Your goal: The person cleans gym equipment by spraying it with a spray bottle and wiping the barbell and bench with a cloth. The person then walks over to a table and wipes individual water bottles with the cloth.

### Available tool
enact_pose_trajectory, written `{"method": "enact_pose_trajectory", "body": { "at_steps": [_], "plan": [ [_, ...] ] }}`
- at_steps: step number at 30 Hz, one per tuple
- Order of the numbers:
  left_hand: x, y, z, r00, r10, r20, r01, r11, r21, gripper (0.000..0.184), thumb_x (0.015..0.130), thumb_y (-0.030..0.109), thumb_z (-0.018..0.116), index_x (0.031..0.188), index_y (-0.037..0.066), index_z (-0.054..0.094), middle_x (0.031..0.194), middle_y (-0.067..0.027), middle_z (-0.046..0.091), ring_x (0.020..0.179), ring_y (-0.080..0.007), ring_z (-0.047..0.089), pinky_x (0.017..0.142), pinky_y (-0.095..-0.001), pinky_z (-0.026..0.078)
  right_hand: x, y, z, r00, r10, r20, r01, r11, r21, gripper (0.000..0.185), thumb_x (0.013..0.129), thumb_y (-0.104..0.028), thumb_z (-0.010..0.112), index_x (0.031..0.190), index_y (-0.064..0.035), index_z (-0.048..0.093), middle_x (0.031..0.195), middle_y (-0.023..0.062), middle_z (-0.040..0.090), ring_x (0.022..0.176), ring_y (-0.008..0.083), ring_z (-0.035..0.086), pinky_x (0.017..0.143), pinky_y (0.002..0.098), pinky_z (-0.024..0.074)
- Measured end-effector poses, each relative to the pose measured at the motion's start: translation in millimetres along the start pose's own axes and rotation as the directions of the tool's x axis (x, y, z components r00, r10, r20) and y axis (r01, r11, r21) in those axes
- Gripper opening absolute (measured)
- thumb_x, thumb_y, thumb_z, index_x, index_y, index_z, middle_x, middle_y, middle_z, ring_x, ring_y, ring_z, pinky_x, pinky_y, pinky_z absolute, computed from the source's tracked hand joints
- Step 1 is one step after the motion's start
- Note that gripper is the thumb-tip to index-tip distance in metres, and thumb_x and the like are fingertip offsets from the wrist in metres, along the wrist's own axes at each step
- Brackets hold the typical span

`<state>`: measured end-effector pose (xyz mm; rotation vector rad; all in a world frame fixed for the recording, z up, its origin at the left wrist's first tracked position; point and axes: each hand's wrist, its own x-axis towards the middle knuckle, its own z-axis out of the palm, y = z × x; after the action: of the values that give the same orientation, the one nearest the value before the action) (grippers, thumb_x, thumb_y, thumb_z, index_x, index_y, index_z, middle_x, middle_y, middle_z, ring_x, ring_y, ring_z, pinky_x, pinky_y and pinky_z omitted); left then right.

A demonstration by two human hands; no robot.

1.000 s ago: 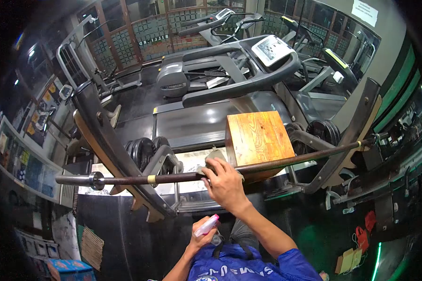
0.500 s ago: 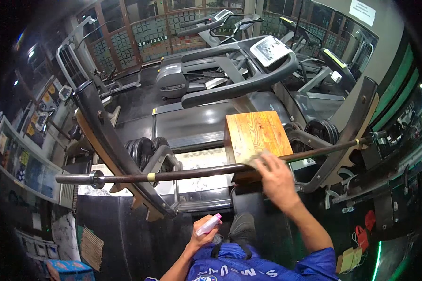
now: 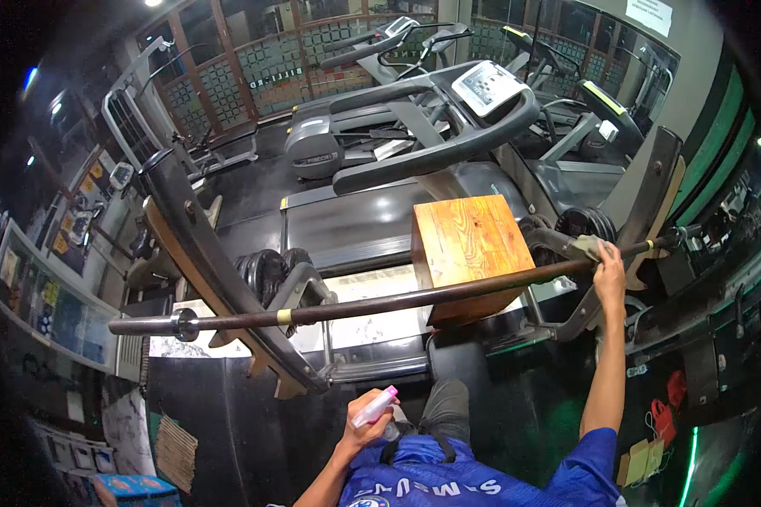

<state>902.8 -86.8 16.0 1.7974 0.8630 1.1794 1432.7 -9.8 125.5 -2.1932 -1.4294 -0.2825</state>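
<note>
A long barbell [image 3: 389, 306] lies across the uprights of a rack, with yellow bands on its shaft and a metal sleeve at the left end. Near its right end my right hand [image 3: 609, 269] is closed around a pale greenish cloth [image 3: 588, 247] pressed against the bar. Low in front of my body, my left hand [image 3: 362, 433] grips a spray bottle [image 3: 375, 407] with a pink top. Behind the bar stands a wooden box [image 3: 473, 241], its top grain showing.
Rack uprights [image 3: 199, 245] rise at both sides, with weight plates [image 3: 262, 275] stacked near them. A treadmill [image 3: 431, 127] stands behind the box. Red bags [image 3: 663, 422] lie on the floor at right, and a blue patterned box [image 3: 139, 487] sits at lower left.
My right hand has slid the cloth rightward along the bar, from in front of the wooden box to near the right upright. My left hand still holds the spray bottle in about the same place.
</note>
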Motion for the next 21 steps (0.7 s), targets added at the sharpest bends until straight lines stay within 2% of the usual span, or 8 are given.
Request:
{"method": "enact_pose_trajectory", "body": {
  "at_steps": [3, 6, 7, 9, 11, 16, 19, 21],
  "plan": [
    [-8, 4, -8, 0.994, -0.107, 0.002, 0.107, 0.994, -0.032, 0.022, 0.077, -0.006, 0.061, 0.097, -0.001, 0.068, 0.084, -0.0097, 0.067, 0.064, -0.0156, 0.066, 0.060, -0.0269, 0.052, 5, 12, 11, 0.997, -0.006, -0.076, -0.002, 0.995, -0.103, 0.050, 0.085, 0.004, 0.050, 0.133, -0.0091, 0.057, 0.134, 0.0148, 0.052, 0.119, 0.0375, 0.052, 0.102, 0.0441, 0.0425],
    [-11, 3, -9, 0.993, -0.120, 0.002, 0.120, 0.991, -0.058, 0.021, 0.077, -0.006, 0.061, 0.097, -0.001, 0.068, 0.084, -0.0092, 0.067, 0.067, -0.0158, 0.066, 0.061, -0.0272, 0.052, -13, -25, 16, 0.986, 0.104, -0.131, -0.130, 0.970, -0.207, 0.045, 0.088, -0.001, 0.050, 0.132, -0.0080, 0.057, 0.129, 0.0141, 0.052, 0.116, 0.0368, 0.053, 0.099, 0.0466, 0.0436],
    [-10, 5, -8, 0.994, -0.113, 0.011, 0.113, 0.992, -0.053, 0.021, 0.077, -0.006, 0.061, 0.097, -0.001, 0.068, 0.084, -0.0092, 0.067, 0.067, -0.0161, 0.066, 0.061, -0.0275, 0.052, -18, -25, 31, 0.975, 0.036, -0.221, -0.084, 0.973, -0.214, 0.044, 0.089, -0.002, 0.051, 0.132, -0.0064, 0.058, 0.129, 0.0156, 0.052, 0.110, 0.0392, 0.053, 0.098, 0.0487, 0.0444],
    [-9, 10, -7, 0.995, -0.099, 0.020, 0.100, 0.994, -0.040, 0.021, 0.077, -0.005, 0.061, 0.097, -0.001, 0.068, 0.084, -0.0092, 0.067, 0.068, -0.0166, 0.066, 0.062, -0.0280, 0.052, -35, -41, 48, 0.966, 0.113, -0.234, -0.144, 0.983, -0.118, 0.044, 0.090, -0.004, 0.050, 0.133, -0.0058, 0.057, 0.127, 0.0164, 0.051, 0.105, 0.0389, 0.055, 0.098, 0.0489, 0.0446],
    [-13, 4, -3, 0.994, -0.106, 0.018, 0.107, 0.994, -0.020, 0.021, 0.077, -0.005, 0.061, 0.096, -0.001, 0.068, 0.084, -0.0096, 0.066, 0.067, -0.0169, 0.066, 0.061, -0.0283, 0.052, -59, -103, 30, 0.968, 0.203, -0.145, -0.189, 0.976, 0.104, 0.044, 0.089, -0.003, 0.050, 0.133, -0.0067, 0.057, 0.127, 0.0162, 0.052, 0.105, 0.0367, 0.055, 0.099, 0.0468, 0.0447],
    [-17, 12, -1, 0.994, -0.105, -0.002, 0.105, 0.994, 0.024, 0.020, 0.076, -0.005, 0.062, 0.095, 0.000, 0.068, 0.083, -0.0101, 0.066, 0.066, -0.0185, 0.065, 0.061, -0.0292, 0.052, -127, -230, 35, 0.993, -0.106, -0.057, 0.116, 0.964, 0.239, 0.046, 0.083, 0.001, 0.055, 0.128, -0.0077, 0.061, 0.124, 0.0162, 0.053, 0.106, 0.0331, 0.053, 0.093, 0.0436, 0.0480],
    [-25, 11, -7, 0.996, -0.046, -0.071, 0.051, 0.995, 0.081, 0.018, 0.077, -0.005, 0.062, 0.094, -0.001, 0.068, 0.083, -0.0107, 0.067, 0.067, -0.0191, 0.066, 0.061, -0.0296, 0.052, -159, -286, 41, 0.951, -0.307, -0.032, 0.296, 0.879, 0.374, 0.048, 0.081, 0.000, 0.058, 0.128, -0.0089, 0.062, 0.123, 0.0152, 0.054, 0.105, 0.0342, 0.053, 0.092, 0.0426, 0.0489],
    [-35, 15, -12, 0.987, -0.123, -0.104, 0.133, 0.986, 0.097, 0.017, 0.078, -0.005, 0.061, 0.093, -0.002, 0.068, 0.083, -0.0102, 0.067, 0.066, -0.0180, 0.066, 0.061, -0.0284, 0.053, -170, -306, 41, 0.931, -0.365, -0.024, 0.332, 0.816, 0.473, 0.048, 0.080, -0.002, 0.060, 0.128, -0.0077, 0.062, 0.123, 0.0152, 0.055, 0.104, 0.0354, 0.053, 0.090, 0.0424, 0.0496]
  ]
}}
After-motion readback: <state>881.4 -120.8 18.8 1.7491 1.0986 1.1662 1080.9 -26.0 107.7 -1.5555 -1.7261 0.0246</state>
